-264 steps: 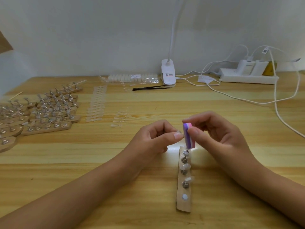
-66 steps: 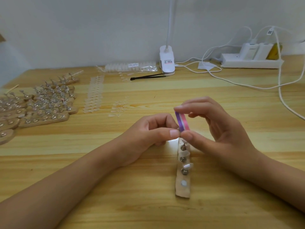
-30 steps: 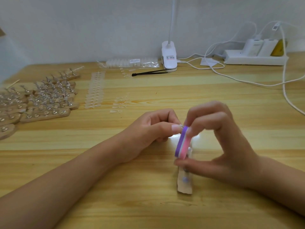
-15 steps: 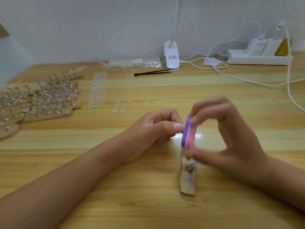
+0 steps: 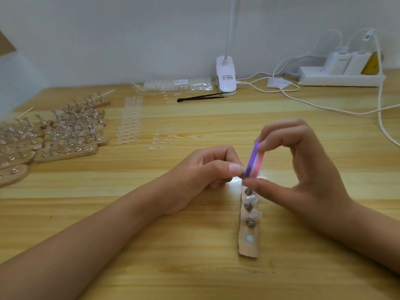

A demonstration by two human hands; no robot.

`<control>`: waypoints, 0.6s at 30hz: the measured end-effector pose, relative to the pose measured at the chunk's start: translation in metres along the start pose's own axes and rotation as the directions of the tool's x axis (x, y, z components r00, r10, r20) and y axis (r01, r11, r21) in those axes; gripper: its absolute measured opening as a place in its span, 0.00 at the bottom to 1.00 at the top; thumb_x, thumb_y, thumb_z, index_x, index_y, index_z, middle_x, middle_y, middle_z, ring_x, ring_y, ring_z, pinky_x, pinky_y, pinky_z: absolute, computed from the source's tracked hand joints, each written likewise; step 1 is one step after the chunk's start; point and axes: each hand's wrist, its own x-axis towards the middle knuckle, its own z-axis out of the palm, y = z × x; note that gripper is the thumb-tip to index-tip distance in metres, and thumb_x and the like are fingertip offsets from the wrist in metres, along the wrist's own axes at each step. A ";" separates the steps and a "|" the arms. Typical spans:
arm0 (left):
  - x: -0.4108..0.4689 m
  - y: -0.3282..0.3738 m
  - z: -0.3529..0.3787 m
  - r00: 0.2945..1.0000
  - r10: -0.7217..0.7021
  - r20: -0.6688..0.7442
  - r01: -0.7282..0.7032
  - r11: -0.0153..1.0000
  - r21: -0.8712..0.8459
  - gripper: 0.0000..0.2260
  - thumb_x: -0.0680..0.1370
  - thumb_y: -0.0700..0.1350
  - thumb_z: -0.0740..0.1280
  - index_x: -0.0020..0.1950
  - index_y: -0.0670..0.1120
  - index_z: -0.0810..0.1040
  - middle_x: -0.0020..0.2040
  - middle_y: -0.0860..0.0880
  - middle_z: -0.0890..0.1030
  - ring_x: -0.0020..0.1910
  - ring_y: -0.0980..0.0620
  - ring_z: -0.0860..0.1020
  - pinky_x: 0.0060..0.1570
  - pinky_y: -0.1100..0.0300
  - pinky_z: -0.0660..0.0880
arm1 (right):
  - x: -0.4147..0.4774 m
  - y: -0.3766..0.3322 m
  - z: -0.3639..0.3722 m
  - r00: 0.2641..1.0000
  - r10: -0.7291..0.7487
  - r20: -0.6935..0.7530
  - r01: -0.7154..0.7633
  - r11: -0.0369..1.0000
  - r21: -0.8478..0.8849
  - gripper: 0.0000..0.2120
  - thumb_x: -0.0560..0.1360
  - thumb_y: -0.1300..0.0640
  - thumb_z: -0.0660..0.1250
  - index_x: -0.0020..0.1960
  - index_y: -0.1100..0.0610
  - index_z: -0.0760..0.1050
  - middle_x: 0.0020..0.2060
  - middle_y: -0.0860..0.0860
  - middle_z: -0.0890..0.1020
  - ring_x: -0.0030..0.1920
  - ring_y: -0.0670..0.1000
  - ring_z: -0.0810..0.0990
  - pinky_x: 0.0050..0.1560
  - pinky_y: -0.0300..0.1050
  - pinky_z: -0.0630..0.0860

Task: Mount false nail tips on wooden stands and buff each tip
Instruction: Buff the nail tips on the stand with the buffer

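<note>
The narrow wooden peg strip (image 5: pixel 249 249) lies on the desk (image 5: pixel 194 269), 6 o'clock of the hands. Fingers of the right hand (image 5: pixel 307 169) pinch the purple-white-pink buffer block (image 5: pixel 254 162), just slid toward 12 o'clock: mid-stroke buffing. At its 9 o'clock, fingers of the left hand (image 5: pixel 201 175) pinch the farthest nail tip, itself hidden.

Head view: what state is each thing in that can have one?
left hand, pinches the far-end tip, mostly hidden
right hand, holds the buffer block between thumb and fingers
buffer block, raised, tilted, at the far-end tip
wooden stand, flat on the table, tips on pegs
power strip, chargers plugged in
</note>
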 end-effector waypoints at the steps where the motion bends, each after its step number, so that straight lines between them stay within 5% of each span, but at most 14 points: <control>1: 0.000 0.000 0.000 1.000 0.002 0.000 -0.002 1.000 0.001 0.03 0.68 0.50 0.67 0.35 0.53 0.76 0.31 0.56 0.72 0.30 0.59 0.66 0.32 0.70 0.65 | 0.000 0.000 0.001 1.000 -0.018 0.016 0.018 1.000 -0.017 0.18 0.71 0.49 0.75 0.54 0.49 0.70 0.51 0.48 0.75 0.54 0.55 0.77 0.52 0.57 0.72; 3: 0.001 0.000 0.000 1.000 0.004 -0.001 -0.004 1.000 0.002 0.02 0.68 0.50 0.67 0.35 0.54 0.76 0.31 0.55 0.72 0.30 0.58 0.66 0.32 0.68 0.65 | -0.002 -0.001 0.001 0.996 -0.070 0.059 0.074 0.995 -0.060 0.19 0.71 0.48 0.75 0.56 0.49 0.70 0.52 0.46 0.74 0.55 0.51 0.76 0.53 0.51 0.72; 12: 0.000 0.001 0.001 1.000 0.000 0.013 0.000 1.000 -0.002 0.03 0.68 0.50 0.67 0.35 0.52 0.76 0.31 0.56 0.72 0.30 0.59 0.66 0.32 0.70 0.65 | -0.001 -0.002 0.001 1.000 -0.017 0.019 0.018 0.999 -0.034 0.19 0.70 0.48 0.75 0.55 0.51 0.70 0.52 0.48 0.75 0.54 0.54 0.77 0.52 0.58 0.72; 16: 0.000 0.001 0.000 1.000 0.003 0.008 -0.003 1.000 0.018 0.03 0.67 0.51 0.67 0.35 0.53 0.76 0.31 0.55 0.71 0.30 0.58 0.66 0.33 0.68 0.65 | 0.000 -0.002 0.001 0.996 -0.069 0.063 0.073 0.995 -0.068 0.18 0.70 0.48 0.75 0.54 0.50 0.71 0.52 0.47 0.75 0.55 0.51 0.76 0.54 0.50 0.71; 18: 0.000 0.001 0.000 1.000 -0.001 0.014 0.001 1.000 0.009 0.03 0.67 0.51 0.67 0.35 0.53 0.76 0.30 0.56 0.71 0.29 0.59 0.66 0.32 0.70 0.65 | 0.000 -0.002 0.000 1.000 -0.017 0.022 0.018 0.999 -0.039 0.17 0.70 0.49 0.75 0.52 0.49 0.70 0.52 0.48 0.75 0.54 0.55 0.76 0.53 0.57 0.72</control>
